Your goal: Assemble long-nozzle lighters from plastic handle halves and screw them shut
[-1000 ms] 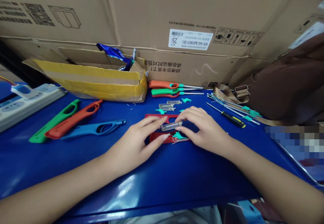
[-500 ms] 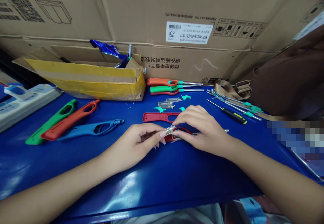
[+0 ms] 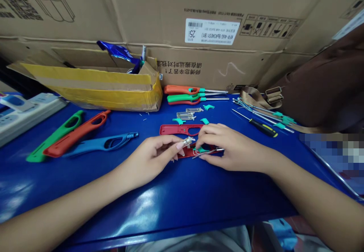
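We are pinching a small clear-and-metal lighter insert between the thumb and fingertips of our left hand, its fingers nearly closed on it. Our right hand is curled low just beside it, holding a red plastic lighter shell against the blue surface, with a small teal plastic piece and thin wire under the fingertips, though the fingers hide how firmly. Just beyond our hands, an empty-looking red shell half is lying flat. Further beyond them, loose metal inserts are lying in a small group. Left of our left hand, blue, orange and green lighter shells are lying side by side. Beyond our right hand, a black-and-yellow screwdriver is resting.
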The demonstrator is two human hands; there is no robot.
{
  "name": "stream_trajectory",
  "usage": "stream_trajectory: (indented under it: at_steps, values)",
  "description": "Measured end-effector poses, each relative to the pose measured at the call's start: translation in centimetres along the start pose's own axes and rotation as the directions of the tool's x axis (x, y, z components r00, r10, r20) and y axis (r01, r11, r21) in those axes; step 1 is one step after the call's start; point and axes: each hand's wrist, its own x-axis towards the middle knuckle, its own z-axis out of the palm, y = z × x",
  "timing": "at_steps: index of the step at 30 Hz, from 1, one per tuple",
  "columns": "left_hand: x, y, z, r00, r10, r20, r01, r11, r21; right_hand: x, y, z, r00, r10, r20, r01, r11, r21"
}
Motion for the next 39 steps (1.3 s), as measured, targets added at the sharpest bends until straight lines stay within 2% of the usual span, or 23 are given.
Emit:
stream_trajectory:
  at_steps: [4,7,9,11,13,15,17,18,32,39]
  values:
    - [0.0,0.0,0.0,1.0,0.007,0.007,-0.007,1.0,0.011,0.1,0.2,0.6,0.999,-0.014,0.037,0.015,1.0,-0.009]
    - [0.0,0.0,-0.1,1.0,0.002,0.008,-0.002,1.0,0.026,0.4,0.4,1.0,1.0,-0.005,0.011,0.004,0.994,0.108]
    - [0.0,0.0,-0.2,1.0,0.007,0.004,-0.008,0.999,0.036,0.5,0.4,1.0,0.999,0.04,-0.033,-0.032,0.978,0.205]
    - [0.1,-0.1,-0.1,1.0,0.021,-0.01,-0.02,0.998,0.054,0.7,0.3,1.0,0.988,0.139,-0.068,-0.113,0.948,0.297]
    - [0.0,-0.3,-0.1,0.998,0.051,-0.027,-0.048,0.995,0.092,0.8,0.1,0.9,0.959,0.282,-0.032,-0.242,0.871,0.427]
    - [0.0,-0.4,-0.1,0.995,0.09,-0.031,-0.084,0.986,0.144,0.8,0.0,0.9,0.919,0.387,0.071,-0.353,0.734,0.58]
    - [0.0,-0.5,-0.1,0.991,0.126,-0.032,-0.118,0.975,0.19,0.9,-0.1,1.0,0.902,0.406,0.143,-0.387,0.619,0.683]
    - [0.0,-0.5,-0.1,0.99,0.137,-0.031,-0.128,0.97,0.207,0.9,0.0,1.0,0.905,0.397,0.156,-0.382,0.594,0.708]
    - [0.0,-0.4,-0.2,0.991,0.136,0.006,-0.134,0.963,0.234,1.1,0.6,1.5,0.921,0.352,0.167,-0.36,0.604,0.711]
    - [-0.1,-0.4,-0.3,0.989,0.148,-0.018,-0.139,0.958,0.25,1.2,0.3,1.0,0.925,0.355,0.138,-0.343,0.618,0.707]
